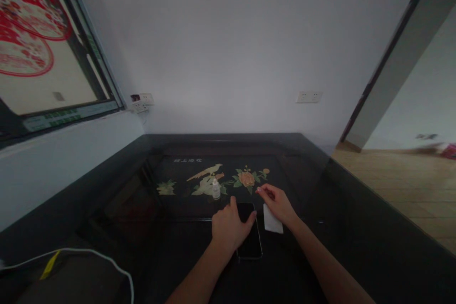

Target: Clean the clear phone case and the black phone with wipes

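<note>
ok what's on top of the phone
The left hand reaches over the phone, thumb near its right edge. The dark lower screen shows; the part beneath the hand is covered.

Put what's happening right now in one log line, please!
left hand: across dark-screened phone | right hand: pinching pose, contents unclear, near white sheet | small bottle: upright on table

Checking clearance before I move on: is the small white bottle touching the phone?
Apart. The head view shows dark tabletop between the base of the small white bottle and the phone.
</note>
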Action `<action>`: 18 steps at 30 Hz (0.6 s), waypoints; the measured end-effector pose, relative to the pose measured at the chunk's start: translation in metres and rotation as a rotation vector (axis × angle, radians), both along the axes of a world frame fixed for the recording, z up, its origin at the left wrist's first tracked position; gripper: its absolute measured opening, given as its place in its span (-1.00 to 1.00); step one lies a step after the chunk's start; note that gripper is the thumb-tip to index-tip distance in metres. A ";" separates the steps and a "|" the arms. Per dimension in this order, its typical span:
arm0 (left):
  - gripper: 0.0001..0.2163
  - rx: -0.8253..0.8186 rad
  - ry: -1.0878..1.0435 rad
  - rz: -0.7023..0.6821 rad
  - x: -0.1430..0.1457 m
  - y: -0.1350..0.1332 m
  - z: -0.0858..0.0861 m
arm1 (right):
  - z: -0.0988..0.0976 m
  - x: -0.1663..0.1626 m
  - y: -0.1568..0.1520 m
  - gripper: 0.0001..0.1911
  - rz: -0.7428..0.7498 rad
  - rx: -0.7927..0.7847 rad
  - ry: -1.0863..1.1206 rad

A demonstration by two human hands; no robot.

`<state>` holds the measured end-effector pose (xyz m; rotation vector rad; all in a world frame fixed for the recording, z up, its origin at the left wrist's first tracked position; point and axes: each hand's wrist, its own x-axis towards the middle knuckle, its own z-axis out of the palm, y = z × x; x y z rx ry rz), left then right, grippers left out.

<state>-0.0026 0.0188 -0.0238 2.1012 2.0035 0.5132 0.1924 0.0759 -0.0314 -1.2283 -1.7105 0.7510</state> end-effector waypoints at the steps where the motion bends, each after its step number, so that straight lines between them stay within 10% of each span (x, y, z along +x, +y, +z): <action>1: -0.30 -0.006 0.003 0.001 0.002 0.000 0.000 | 0.000 -0.001 0.000 -0.60 0.004 -0.003 0.005; 18: -0.24 -0.075 0.027 -0.032 0.013 -0.001 0.008 | -0.004 -0.003 -0.002 -0.65 0.049 -0.082 0.006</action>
